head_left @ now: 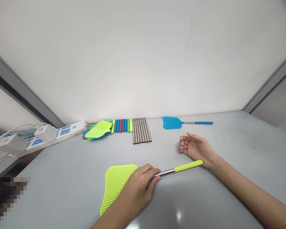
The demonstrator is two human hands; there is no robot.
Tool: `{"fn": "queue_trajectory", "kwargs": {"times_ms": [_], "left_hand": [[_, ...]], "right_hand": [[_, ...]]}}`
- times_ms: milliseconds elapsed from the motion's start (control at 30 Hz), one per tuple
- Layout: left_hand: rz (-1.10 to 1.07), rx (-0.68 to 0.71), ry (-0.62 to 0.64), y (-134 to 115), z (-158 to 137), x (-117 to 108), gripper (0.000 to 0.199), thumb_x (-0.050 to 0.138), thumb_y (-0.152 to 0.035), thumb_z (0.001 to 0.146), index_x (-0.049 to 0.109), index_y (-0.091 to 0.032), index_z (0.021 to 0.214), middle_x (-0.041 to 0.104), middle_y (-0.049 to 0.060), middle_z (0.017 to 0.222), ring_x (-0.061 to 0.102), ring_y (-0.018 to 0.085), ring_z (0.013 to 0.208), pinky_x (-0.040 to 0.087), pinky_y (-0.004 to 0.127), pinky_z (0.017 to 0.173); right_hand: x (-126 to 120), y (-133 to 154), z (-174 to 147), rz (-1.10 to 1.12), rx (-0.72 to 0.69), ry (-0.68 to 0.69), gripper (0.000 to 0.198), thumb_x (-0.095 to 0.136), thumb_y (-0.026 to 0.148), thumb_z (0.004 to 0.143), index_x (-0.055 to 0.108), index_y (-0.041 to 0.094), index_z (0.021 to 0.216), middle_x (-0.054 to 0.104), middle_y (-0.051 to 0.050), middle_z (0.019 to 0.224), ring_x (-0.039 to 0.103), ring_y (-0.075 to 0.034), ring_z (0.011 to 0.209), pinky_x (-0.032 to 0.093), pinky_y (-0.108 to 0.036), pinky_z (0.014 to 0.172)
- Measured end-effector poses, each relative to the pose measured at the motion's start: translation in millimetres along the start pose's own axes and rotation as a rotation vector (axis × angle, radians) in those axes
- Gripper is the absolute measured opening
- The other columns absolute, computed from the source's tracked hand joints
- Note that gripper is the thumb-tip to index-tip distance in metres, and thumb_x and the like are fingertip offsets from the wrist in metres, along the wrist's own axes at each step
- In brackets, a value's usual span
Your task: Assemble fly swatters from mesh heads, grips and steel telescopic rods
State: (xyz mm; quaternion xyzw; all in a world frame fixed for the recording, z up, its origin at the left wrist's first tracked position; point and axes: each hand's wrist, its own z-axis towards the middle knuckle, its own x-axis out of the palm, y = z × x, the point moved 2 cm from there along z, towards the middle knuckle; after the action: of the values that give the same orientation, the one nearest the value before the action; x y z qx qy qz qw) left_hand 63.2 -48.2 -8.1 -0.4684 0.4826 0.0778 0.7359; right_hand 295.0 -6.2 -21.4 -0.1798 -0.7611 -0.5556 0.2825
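Observation:
A yellow-green fly swatter [116,181] with a perforated head, a metal rod and a yellow-green grip lies across the near part of the table. My left hand [143,183] is closed around its metal rod, close to the head, and covers the joint between them. Just beyond the end of the grip is my right hand [197,149], palm turned up and to the left, fingers loosely curled and apart, holding nothing. The grip's tip reaches the right wrist. Farther back lies a blue fly swatter [173,122] with a metal rod and blue handle.
Along the wall sit stacked swatter heads [98,129], a row of coloured handle grips [121,125] and several metal rods [141,131] side by side. A power strip [66,131] with plugged-in white adapters [45,133] and cables runs along the left edge of the grey table [69,178].

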Motion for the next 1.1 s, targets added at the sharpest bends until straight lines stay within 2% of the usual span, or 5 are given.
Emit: {"fn": "queue_trajectory", "kwargs": {"times_ms": [167,400,600,800,1100], "left_hand": [[-0.009,0.008,0.0,0,0,0,0.026,0.032,-0.023,0.087,0.055,-0.024,0.1,0.054,0.002,0.088,0.051,0.014,0.081,0.04,0.028,0.075],[-0.007,-0.003,-0.004,2,1,1,0.026,0.031,-0.024,0.087,0.053,-0.025,0.1,0.054,0.001,0.088,0.05,0.014,0.081,0.039,0.027,0.074],[0.051,-0.064,0.036,-3,-1,0,0.023,0.027,-0.027,0.088,0.05,-0.021,0.084,0.055,0.001,0.079,0.05,0.016,0.074,0.038,0.028,0.067],[0.133,-0.065,0.119,-10,-5,1,0.028,0.022,-0.029,0.088,0.046,-0.021,0.077,0.054,0.0,0.072,0.047,0.015,0.066,0.035,0.027,0.061],[0.223,-0.108,0.139,-7,-2,0,0.029,0.017,-0.031,0.089,0.036,-0.02,0.069,0.051,-0.001,0.066,0.046,0.015,0.061,0.032,0.026,0.057]], "right_hand": [[0,1,1,0.051,-0.009,-0.002,0.025,0.046,0.031,0.078,0.057,0.017,0.061,0.049,0.0,0.056,0.047,-0.012,0.054,0.039,-0.026,0.057],[-4,0,3,0.067,-0.039,-0.002,0.022,0.048,0.03,0.077,0.057,0.015,0.063,0.046,0.0,0.056,0.043,-0.011,0.053,0.036,-0.027,0.056],[-1,-1,1,0.027,-0.053,-0.003,0.025,0.046,0.029,0.078,0.058,0.015,0.062,0.046,-0.001,0.055,0.042,-0.011,0.052,0.035,-0.027,0.055],[1,-2,2,-0.062,-0.062,0.03,0.024,0.045,0.03,0.078,0.059,0.015,0.065,0.048,-0.001,0.056,0.043,-0.012,0.052,0.033,-0.027,0.053],[4,-3,-2,-0.163,-0.092,0.014,0.025,0.045,0.031,0.08,0.06,0.015,0.068,0.047,-0.001,0.059,0.044,-0.011,0.055,0.034,-0.027,0.055]]}}
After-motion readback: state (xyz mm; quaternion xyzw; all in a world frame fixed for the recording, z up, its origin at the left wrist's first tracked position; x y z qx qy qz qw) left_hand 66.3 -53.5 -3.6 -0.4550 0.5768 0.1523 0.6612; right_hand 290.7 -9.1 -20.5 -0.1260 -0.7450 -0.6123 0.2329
